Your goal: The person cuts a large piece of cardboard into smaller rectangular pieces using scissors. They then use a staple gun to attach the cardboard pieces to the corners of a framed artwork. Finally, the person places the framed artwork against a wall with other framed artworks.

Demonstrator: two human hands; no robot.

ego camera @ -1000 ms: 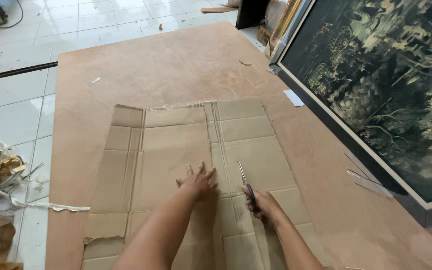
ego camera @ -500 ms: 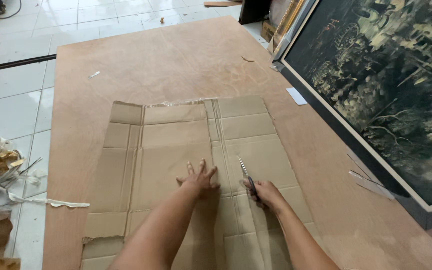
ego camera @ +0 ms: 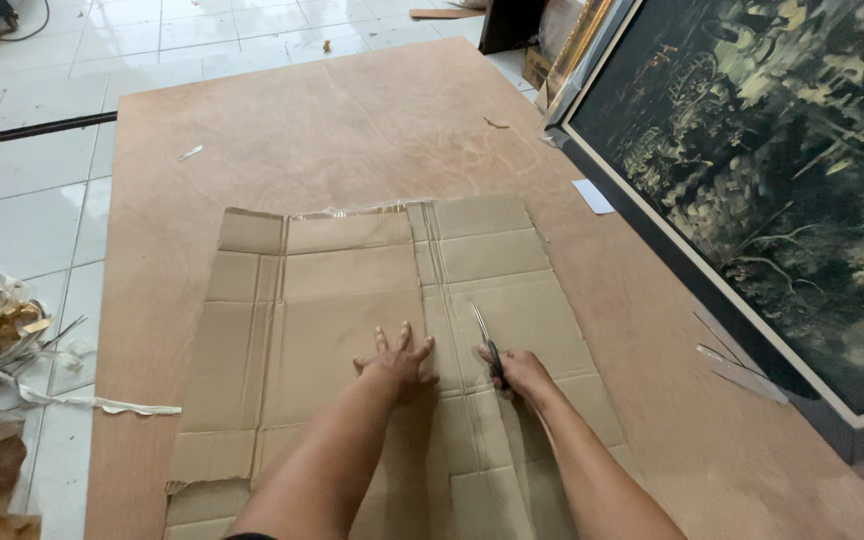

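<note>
Cutting in progress — right hand (ego camera: 520,372) clenched on scissors (ego camera: 488,345), blades partway up a crease | left hand (ego camera: 399,362) flat, fingers spread, pinning the flattened cardboard (ego camera: 352,300) | cardboard lies on plywood sheet (ego camera: 352,130) — upper half uncut | framed painting (ego camera: 752,150) leans beyond.

The right hand (ego camera: 520,372) has pushed the scissors (ego camera: 485,343) slightly farther up the flattened cardboard (ego camera: 352,300), it seems.

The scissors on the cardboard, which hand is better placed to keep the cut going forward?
Probably the right hand: it grips the scissors, blades pointing away along the flattened cardboard. The left hand lies flat beside them, pressing the sheet.
</note>
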